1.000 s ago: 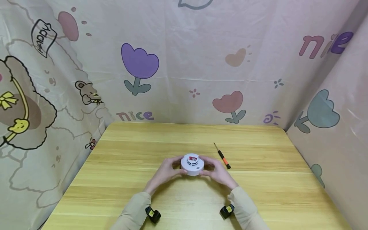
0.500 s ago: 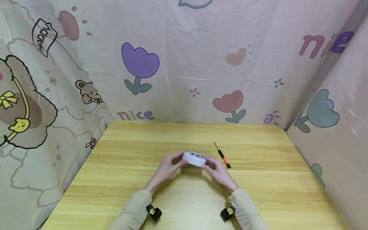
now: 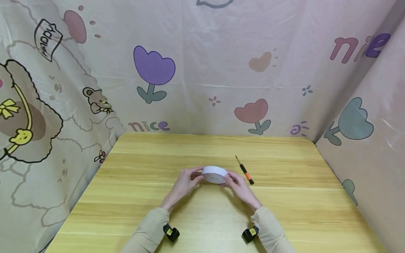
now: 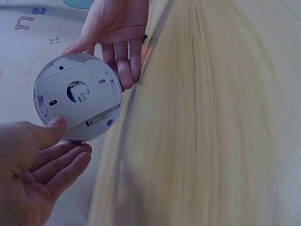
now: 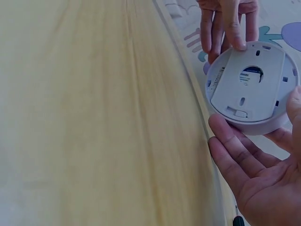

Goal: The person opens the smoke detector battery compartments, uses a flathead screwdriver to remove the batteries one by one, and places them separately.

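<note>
A round white smoke detector (image 3: 214, 175) is held above the middle of the table between both hands, its flat back tilted toward me. In the left wrist view the back of the smoke detector (image 4: 47, 89) shows a mounting plate with slots and a round centre hole. My left hand (image 3: 185, 182) grips its left rim, thumb on the back and fingers behind. On the opposite rim my right hand (image 3: 238, 186) pinches it between thumb and fingers. The vented front is hidden from view.
A screwdriver (image 3: 244, 170) with a black and orange handle lies on the wooden table (image 3: 142, 165), just right of the right hand. Printed cloth (image 3: 202, 70) hangs behind the table and along both sides. Black wrist cameras sit at both sleeves.
Both hands have lifted the smoke detector off the table and turned it over, so its back has replaced the vented, labelled front in view. The screwdriver has not moved.
</note>
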A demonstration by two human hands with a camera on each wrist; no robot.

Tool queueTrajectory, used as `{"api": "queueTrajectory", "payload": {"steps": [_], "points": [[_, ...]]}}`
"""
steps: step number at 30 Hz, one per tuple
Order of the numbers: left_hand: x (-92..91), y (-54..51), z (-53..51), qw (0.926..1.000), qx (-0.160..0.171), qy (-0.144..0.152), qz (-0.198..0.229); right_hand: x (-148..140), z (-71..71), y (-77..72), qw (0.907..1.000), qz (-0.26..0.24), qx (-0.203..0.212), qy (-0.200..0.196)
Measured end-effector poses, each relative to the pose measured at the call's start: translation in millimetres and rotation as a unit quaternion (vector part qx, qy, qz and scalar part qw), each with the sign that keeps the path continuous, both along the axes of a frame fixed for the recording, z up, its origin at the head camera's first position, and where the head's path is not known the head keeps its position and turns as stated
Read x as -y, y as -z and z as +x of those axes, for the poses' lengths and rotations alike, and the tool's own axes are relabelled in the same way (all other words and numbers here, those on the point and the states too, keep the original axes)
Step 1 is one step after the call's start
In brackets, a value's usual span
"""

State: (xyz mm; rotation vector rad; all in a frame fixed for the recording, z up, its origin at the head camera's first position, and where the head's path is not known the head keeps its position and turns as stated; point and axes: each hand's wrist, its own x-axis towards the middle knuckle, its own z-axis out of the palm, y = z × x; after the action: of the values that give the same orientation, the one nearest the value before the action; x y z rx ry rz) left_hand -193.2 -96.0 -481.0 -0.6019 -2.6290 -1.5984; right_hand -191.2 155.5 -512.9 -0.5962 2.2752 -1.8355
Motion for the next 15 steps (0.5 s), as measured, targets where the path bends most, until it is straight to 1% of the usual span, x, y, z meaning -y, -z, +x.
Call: {"api": "queueTrajectory", "payload": {"steps": [4, 8, 13, 15], "points": [[-0.7, 0.0, -0.3, 0.9999, -0.007, -0.009, -0.007, 1.2, 0.2, -1.8, 0.9996, 0.009, 0.023, 0.013], [-0.7, 0.0, -0.2, 0.9998, -0.005, -0.012, -0.013, 1.7, 0.1, -2.6, 0.9994, 0.014, 0.029, 0.016], [-1.3, 0.8, -0.7, 0.9994, -0.007, -0.022, -0.025, 1.2, -0.6, -1.8, 0.9996, 0.021, 0.012, 0.017], [-1.4, 1.8, -1.4, 0.9992, -0.014, -0.022, -0.030, 1.5, -0.7, -1.5, 0.9996, 0.022, 0.007, 0.018]]}}
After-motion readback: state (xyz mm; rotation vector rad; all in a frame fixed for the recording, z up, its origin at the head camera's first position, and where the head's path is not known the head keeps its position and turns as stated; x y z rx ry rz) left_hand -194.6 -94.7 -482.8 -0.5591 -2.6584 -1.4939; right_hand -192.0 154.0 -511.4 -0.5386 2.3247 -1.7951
